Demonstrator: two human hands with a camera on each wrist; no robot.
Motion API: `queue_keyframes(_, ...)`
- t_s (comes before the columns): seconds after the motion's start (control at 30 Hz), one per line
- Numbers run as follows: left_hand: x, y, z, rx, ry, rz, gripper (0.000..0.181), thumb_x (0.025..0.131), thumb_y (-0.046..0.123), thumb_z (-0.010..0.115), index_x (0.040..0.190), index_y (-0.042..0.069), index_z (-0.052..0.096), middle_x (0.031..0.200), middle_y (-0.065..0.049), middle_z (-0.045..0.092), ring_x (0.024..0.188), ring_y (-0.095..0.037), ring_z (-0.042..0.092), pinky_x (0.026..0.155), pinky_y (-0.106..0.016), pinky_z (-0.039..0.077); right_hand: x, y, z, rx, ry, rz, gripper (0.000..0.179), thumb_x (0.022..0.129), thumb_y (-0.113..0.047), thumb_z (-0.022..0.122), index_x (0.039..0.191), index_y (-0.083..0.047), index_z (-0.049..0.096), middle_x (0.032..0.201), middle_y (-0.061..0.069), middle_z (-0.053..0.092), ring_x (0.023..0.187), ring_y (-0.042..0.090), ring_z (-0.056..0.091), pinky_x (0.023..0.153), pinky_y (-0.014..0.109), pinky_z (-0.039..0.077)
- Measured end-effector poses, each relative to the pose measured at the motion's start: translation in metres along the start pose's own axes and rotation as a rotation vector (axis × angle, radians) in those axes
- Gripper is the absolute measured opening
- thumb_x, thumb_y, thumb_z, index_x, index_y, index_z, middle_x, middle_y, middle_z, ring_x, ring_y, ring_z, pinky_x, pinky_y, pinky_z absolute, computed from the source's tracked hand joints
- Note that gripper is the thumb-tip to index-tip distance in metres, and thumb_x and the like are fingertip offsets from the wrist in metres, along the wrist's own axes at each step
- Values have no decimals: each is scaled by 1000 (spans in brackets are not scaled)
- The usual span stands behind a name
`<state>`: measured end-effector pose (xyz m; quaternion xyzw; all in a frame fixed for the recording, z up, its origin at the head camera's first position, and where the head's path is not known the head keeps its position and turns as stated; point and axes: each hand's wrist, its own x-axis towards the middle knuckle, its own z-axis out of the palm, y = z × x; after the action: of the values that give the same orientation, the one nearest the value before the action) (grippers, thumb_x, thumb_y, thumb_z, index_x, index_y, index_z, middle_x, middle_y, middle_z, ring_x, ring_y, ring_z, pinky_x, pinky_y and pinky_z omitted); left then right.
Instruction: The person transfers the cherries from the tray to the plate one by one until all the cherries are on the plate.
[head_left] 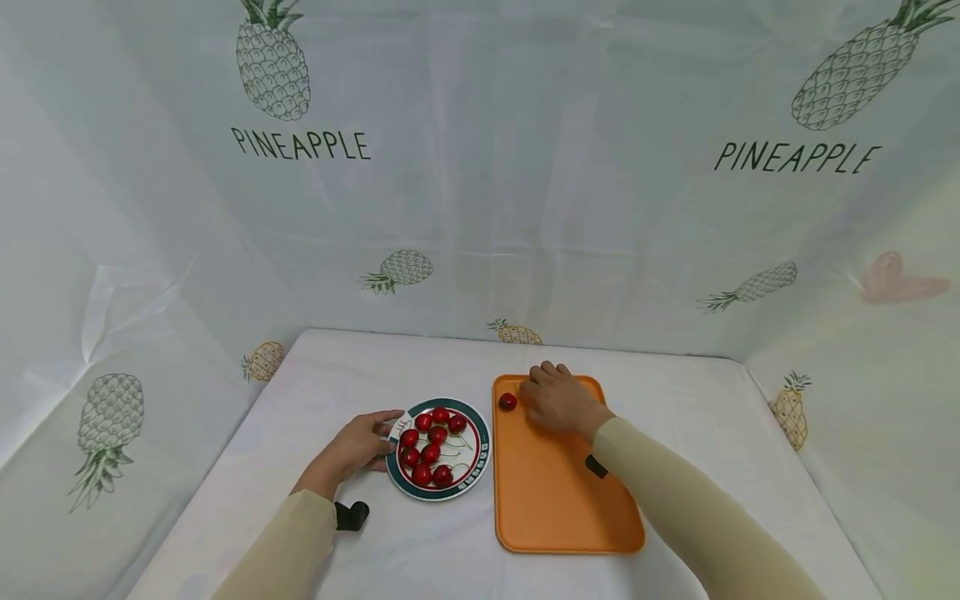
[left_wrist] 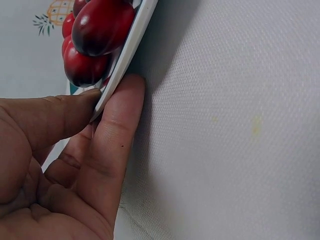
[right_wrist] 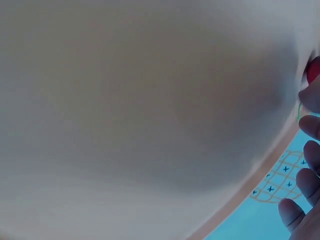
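Observation:
A white plate [head_left: 466,481] with a dark green rim band carries several red cherries [head_left: 437,435] with pale stems. My left hand [head_left: 362,442] pinches the plate's left edge. In the left wrist view, the thumb [left_wrist: 65,114] lies on the rim's upper side and a finger beneath it. My right hand [head_left: 558,400] is over the far end of an orange tray [head_left: 555,508]. One cherry [head_left: 507,402] lies on the tray just left of that hand. The right wrist view shows the cherry's green stem [right_wrist: 299,111] by the thumb and forefinger; whether they pinch it is unclear.
Plate and tray stand side by side on a white-covered table [head_left: 375,550], a narrow gap between them. White sheeting [head_left: 480,192] with printed pineapples rises behind the table and at both sides. A black wrist strap piece [head_left: 351,516] sticks out at the left cuff.

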<state>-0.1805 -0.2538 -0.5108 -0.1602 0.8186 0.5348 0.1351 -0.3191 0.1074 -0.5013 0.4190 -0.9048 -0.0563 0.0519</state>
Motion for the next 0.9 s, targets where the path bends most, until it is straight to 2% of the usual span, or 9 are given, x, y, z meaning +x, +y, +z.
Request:
queue_keyframes(0.23, 0, -1, -1, -8, 0, -6, 66, 94, -11, 64, 155, 11, 53, 131, -22, 62, 83, -21, 71, 69, -36, 66, 9, -5, 1, -13, 13, -52, 18, 107, -19, 60, 123, -19, 69, 113, 4, 60, 106, 26, 49, 93, 39, 46)
queue_keyframes(0.4, 1, -2, -2, -22, -8, 9, 65, 94, -11, 64, 154, 11, 53, 130, -21, 63, 82, -21, 72, 69, -37, 66, 13, -5, 3, -63, 45, -65, 18, 103, -12, 68, 119, -18, 72, 110, 5, 60, 102, 26, 49, 89, 38, 47)
queue_keyframes(0.57, 1, -2, -3, -29, -14, 13, 66, 94, -11, 65, 154, 11, 54, 131, -21, 63, 84, -21, 72, 69, -37, 66, 12, -2, 6, -65, 90, -45, 15, 100, -7, 71, 112, -15, 75, 107, 7, 61, 100, 27, 49, 86, 38, 48)
queue_keyframes(0.9, 2, 0, -3, -17, -18, 9, 66, 94, -10, 66, 155, 12, 53, 131, -21, 62, 83, -22, 72, 70, -36, 66, 1, 7, 12, -68, 140, -58, 12, 97, -18, 78, 106, -13, 73, 108, 6, 61, 98, 26, 49, 83, 37, 47)
